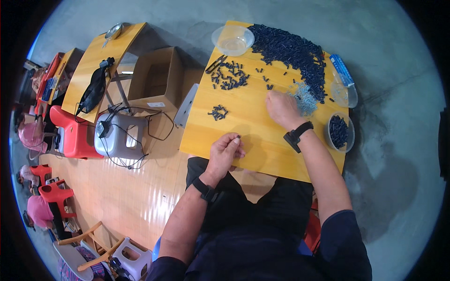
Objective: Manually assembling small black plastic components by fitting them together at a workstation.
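Near the front edge of the yellow table (199,138), my left hand (226,151) is closed, thumb against fingers, with the tip of a small black piece (239,136) showing. Further up and to the right, my right hand (282,110) has its fingers bent and drawn together above the tabletop. Whatever those fingers hold is hidden. Just right of that hand spreads a heap of small silvery-blue pieces (305,99). A small cluster of black pieces (218,112) lies beyond my left hand, with a larger group of short black pieces (230,76) behind it.
A big pile of black pieces (293,47) covers the far right. Clear plastic bowls stand at the far left (233,41) and right edge; a tub (347,136) holds black pieces. Tweezers (215,64) and a blue package (341,70) lie nearby. Left are a cardboard box (157,77), stools and seated people.
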`<state>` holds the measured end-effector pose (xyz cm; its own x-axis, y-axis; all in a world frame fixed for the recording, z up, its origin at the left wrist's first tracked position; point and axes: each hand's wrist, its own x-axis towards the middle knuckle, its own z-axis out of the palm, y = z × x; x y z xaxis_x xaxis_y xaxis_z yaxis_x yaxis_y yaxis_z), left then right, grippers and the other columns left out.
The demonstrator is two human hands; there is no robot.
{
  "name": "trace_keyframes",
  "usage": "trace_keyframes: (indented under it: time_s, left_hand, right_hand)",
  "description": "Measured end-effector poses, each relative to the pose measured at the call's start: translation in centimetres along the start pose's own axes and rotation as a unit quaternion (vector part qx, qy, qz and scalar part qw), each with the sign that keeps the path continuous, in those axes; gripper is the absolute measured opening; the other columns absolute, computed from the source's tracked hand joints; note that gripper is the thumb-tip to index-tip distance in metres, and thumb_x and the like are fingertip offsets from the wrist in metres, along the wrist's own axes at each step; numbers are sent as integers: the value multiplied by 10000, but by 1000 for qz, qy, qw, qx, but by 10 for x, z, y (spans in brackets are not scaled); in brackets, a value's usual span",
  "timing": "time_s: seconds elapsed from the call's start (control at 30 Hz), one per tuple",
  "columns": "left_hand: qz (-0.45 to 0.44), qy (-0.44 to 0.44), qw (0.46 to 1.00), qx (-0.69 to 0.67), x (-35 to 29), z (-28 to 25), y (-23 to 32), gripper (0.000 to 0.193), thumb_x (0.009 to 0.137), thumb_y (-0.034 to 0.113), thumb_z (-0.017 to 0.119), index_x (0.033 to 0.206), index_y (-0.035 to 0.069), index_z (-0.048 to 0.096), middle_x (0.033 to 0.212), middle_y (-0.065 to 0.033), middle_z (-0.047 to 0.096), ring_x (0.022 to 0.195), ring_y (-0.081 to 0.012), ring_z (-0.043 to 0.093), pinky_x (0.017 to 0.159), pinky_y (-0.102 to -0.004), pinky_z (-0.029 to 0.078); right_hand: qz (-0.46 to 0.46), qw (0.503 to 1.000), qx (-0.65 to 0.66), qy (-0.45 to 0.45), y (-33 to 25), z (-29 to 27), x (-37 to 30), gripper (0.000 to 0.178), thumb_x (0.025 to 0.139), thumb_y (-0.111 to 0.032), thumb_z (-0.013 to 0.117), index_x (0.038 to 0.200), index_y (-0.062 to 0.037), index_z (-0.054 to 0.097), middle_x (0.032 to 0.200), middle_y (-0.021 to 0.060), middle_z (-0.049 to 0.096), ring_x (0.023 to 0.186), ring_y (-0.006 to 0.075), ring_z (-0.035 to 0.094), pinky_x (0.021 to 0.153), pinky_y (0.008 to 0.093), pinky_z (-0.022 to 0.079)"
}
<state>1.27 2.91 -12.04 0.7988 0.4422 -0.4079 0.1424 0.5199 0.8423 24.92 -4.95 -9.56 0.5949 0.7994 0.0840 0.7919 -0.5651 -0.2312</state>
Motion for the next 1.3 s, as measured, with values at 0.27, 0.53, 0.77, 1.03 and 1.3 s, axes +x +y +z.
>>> trace_keyframes:
  time_s: [0.27, 0.53, 0.77, 1.03, 1.3]
  left_hand:
    - [104, -30, 994, -25, -17, 12, 13, 146, 966, 91, 529, 1058, -3, 594, 911, -51, 633, 737, -122, 602, 692, -261, 512]
    - [143, -62, 988, 11, -41, 31, 52, 142, 955, 55, 536, 1050, -25, 605, 880, -45, 636, 735, -95, 589, 694, -232, 492]
    - [157, -87, 983, 30, -60, 42, 62, 128, 950, 52, 548, 1017, -31, 618, 834, -29, 636, 727, -83, 595, 681, -213, 493]
    - [143, -87, 986, 26, -72, 45, 68, 134, 940, 57, 573, 1016, -37, 631, 812, -29, 632, 709, -81, 593, 655, -214, 499]
    - [122, -92, 987, 44, -75, 45, 70, 136, 932, 63, 579, 1000, -37, 641, 804, -28, 629, 660, -74, 567, 612, -208, 483]
  right_hand:
    - [51, 888, 455, -45, -43, -47, -41, 117, 879, -93, 596, 838, 16, 611, 673, 68, 630, 571, 142, 614, 524, 278, 491]
    - [53, 747, 647, -141, -67, -91, -84, 149, 936, -104, 574, 886, 31, 611, 715, 33, 603, 508, 78, 571, 474, 211, 461]
    - [56, 705, 689, -159, -77, -107, -101, 186, 953, -143, 569, 891, 29, 604, 700, 17, 583, 488, 71, 546, 466, 204, 454]
    - [27, 714, 677, -175, -84, -114, -111, 174, 949, -130, 574, 883, 27, 606, 676, -1, 565, 491, 55, 527, 457, 186, 418]
    - [21, 740, 650, -174, -84, -115, -115, 147, 934, -97, 582, 879, 36, 612, 680, 4, 570, 492, 49, 518, 451, 181, 409]
